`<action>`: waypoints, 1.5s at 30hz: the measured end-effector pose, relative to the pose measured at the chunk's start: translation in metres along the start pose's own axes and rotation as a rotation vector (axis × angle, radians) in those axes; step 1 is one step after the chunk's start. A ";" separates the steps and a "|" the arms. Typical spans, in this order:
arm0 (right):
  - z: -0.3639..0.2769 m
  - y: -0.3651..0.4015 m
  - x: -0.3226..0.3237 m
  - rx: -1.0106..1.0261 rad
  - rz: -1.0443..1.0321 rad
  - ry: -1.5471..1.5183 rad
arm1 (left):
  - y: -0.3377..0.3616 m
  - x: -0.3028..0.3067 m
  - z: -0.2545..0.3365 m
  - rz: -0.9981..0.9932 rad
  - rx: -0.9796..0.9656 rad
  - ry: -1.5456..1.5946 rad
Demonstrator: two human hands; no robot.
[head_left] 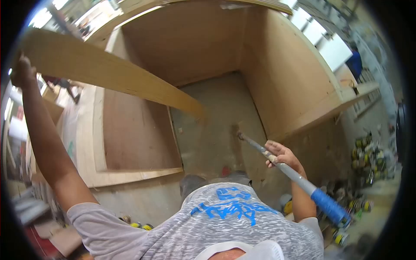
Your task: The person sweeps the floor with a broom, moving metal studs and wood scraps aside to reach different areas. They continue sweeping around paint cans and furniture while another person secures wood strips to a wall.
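My left hand (24, 71) is raised at the far left, its fingers closed round the upper end of a long wooden board (104, 67). The board slants down to the right, and its lower end is blurred over the floor inside a wooden box frame. On the right, my right hand (282, 157) holds a grey pole (299, 177) with a blue grip (331, 207). Its thumb is at the pole and some fingers are stretched out. The pole's far end is blurred near the floor, so what is fixed there is hard to make out.
A large open plywood box frame (290, 73) stands in front, with walls left, back and right. The concrete floor (212, 147) shows between them. Several yellow-and-black cans (366, 158) sit at the right. A person in blue (355, 64) is at the upper right.
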State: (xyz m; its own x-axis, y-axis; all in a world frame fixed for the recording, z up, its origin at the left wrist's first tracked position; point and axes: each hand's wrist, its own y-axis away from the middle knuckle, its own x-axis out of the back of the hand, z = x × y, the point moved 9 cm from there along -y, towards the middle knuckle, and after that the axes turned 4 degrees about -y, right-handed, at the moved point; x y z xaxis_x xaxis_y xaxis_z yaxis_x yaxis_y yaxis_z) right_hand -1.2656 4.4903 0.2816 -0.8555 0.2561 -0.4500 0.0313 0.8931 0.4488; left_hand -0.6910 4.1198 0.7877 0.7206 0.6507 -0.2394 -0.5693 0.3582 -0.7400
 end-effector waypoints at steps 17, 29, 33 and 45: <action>0.137 -0.229 -0.084 -0.198 0.267 0.475 | -0.024 -0.183 -0.327 -0.342 -0.318 -0.379; 0.232 -0.146 -0.060 -0.381 0.648 0.198 | -0.019 -0.272 -0.463 -0.567 -0.811 -0.607; 0.170 -0.100 -0.092 -0.362 0.633 0.287 | -0.009 -0.288 -0.498 -0.610 -0.913 -0.627; 0.162 -0.370 0.054 -0.176 0.846 -0.291 | 0.032 -0.319 -0.567 -0.672 -0.975 -0.730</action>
State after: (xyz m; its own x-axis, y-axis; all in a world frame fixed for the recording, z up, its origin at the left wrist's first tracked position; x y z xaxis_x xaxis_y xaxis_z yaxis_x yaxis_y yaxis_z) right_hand -1.2397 4.2336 -0.0341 -0.4182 0.9045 -0.0834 0.4893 0.3017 0.8183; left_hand -0.7145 3.5445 0.4839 0.2040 0.8484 0.4884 0.5203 0.3286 -0.7882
